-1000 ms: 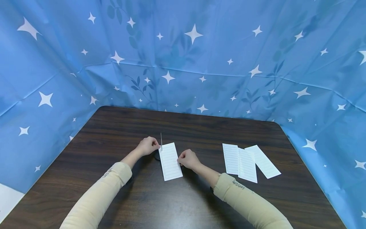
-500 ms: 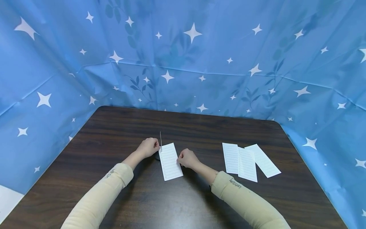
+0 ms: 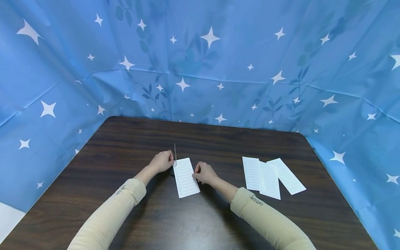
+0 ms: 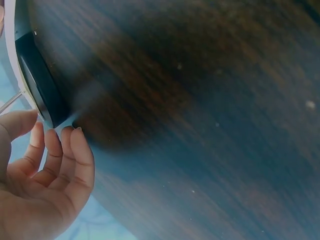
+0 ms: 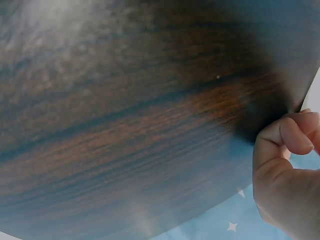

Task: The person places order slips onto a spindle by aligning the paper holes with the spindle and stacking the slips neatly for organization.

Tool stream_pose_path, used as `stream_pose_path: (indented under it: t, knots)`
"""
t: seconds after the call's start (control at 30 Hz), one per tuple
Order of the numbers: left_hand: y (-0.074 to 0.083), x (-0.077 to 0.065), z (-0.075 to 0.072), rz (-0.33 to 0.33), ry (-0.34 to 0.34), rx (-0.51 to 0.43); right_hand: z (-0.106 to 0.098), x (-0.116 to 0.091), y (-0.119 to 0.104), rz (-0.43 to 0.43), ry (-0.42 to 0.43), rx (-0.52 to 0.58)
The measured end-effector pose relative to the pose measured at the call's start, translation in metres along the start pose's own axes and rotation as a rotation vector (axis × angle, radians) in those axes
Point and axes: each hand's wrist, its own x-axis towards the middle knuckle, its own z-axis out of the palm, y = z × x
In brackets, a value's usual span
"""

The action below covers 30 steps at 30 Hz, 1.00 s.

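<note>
In the head view, a white lined paper slip [image 3: 186,177] sits near the table's middle, run through near its upper left corner by the thin metal rod of a bill spike [image 3: 175,155]. My left hand [image 3: 162,161] pinches that corner. The left wrist view shows the spike's round black base [image 4: 42,82] under the slip, beside my left hand's [image 4: 50,180] bent fingers. At the slip's right edge, my right hand [image 3: 205,173] holds on with thumb and curled forefinger. The right wrist view shows my right hand [image 5: 285,170] with curled fingers at the slip's edge.
Several more lined paper slips [image 3: 270,180] lie overlapping on the right part of the dark wooden table [image 3: 218,142]. Behind the table hangs a blue curtain [image 3: 200,59] with white stars. Both forearms reach in from the front in cream sleeves.
The slip sits slightly lower on the spike than before. My right forefinger has lifted a little, showing a wider gap above the thumb. My left hand has hardly moved.
</note>
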Motion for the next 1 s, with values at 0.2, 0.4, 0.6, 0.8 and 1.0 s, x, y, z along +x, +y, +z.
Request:
stream_pose_path:
  t: [0.2, 0.4, 0.6, 0.8, 1.0]
  knots:
    - [0.0, -0.001, 0.001, -0.039, -0.009, -0.027, 0.001, -0.001, 0.001, 0.01, 0.001, 0.05]
    - [-0.004, 0.001, 0.004, -0.006, 0.008, -0.052, 0.0, -0.002, 0.001, -0.001, -0.001, 0.043]
    - [0.003, -0.002, 0.0, -0.04, -0.006, -0.057, -0.001, -0.004, 0.001, -0.012, -0.004, 0.061]
    - [0.006, -0.003, -0.001, -0.049, 0.003, -0.035, -0.001, -0.004, 0.001, -0.007, -0.009, 0.076]
    - [0.003, -0.004, 0.001, -0.052, 0.003, -0.037, -0.003, -0.01, -0.001, -0.048, -0.017, 0.087]
